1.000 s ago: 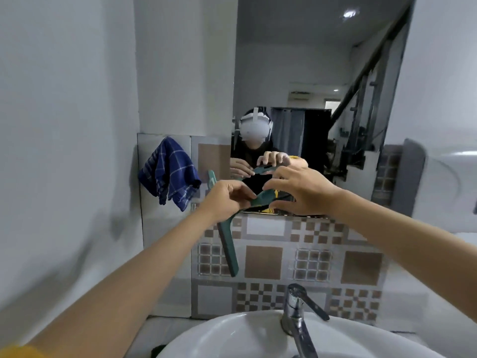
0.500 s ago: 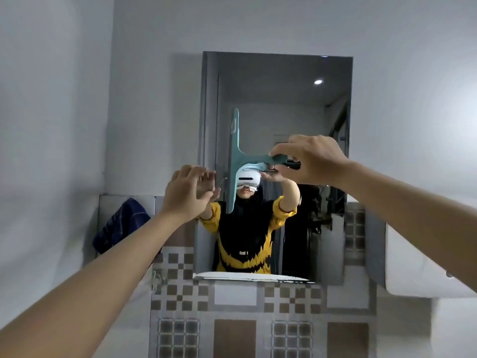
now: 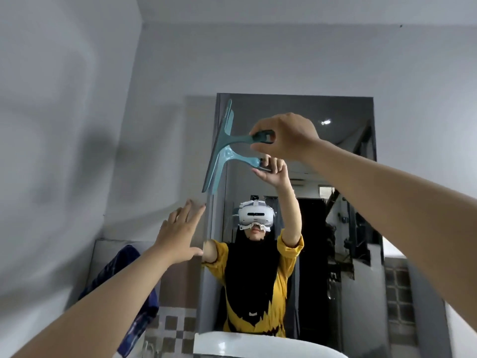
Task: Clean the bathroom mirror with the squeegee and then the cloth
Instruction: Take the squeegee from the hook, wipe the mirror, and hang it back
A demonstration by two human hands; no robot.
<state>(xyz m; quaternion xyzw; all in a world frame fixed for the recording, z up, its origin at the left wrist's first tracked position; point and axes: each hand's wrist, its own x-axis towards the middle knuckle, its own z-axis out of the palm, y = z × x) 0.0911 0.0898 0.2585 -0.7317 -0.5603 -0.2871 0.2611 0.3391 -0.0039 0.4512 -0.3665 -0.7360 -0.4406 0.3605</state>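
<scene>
A tall mirror (image 3: 343,156) hangs on the grey wall. My right hand (image 3: 286,136) grips the dark end of a teal squeegee (image 3: 227,140). Its blade stands nearly upright against the mirror's upper left edge, and its reflection shows just below it. My left hand (image 3: 179,232) is spread flat with fingers apart by the mirror's left edge, lower down, holding nothing. A blue checked cloth (image 3: 121,303) hangs on the tiled wall at the lower left, partly behind my left forearm.
The mirror reflects a person in a yellow and black top wearing a white headset. Brown and white patterned tiles (image 3: 175,329) run under the mirror. The white rim of a basin (image 3: 258,344) shows at the bottom. A corner wall stands close on the left.
My right hand has lifted the squeegee from below the mirror up to its top left. My left hand let go of the squeegee and now lies open beside the mirror. The view tilted upward.
</scene>
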